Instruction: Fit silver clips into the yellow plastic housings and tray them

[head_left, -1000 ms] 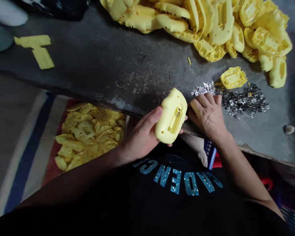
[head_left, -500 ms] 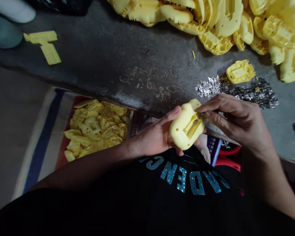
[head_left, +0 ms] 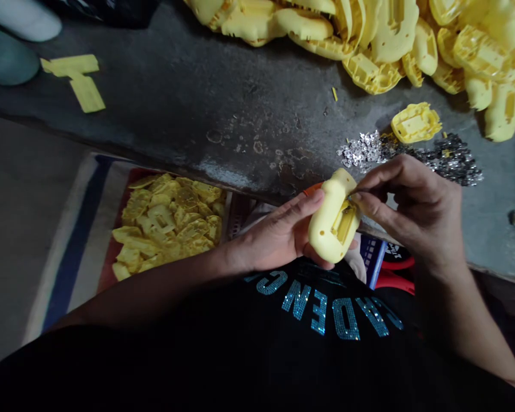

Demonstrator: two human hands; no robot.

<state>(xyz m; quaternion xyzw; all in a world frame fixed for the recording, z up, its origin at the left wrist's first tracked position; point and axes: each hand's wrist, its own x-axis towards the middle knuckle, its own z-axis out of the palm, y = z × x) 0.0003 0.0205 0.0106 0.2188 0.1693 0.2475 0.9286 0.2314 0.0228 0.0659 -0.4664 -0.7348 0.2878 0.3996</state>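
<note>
Left hand clamps the yellow plastic shell, best held steady, while right hand pinches a metal piece at its battery slot.

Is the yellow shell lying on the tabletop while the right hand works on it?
No, the left hand holds the yellow shell off the tabletop, with the right hand at its slot.
</note>
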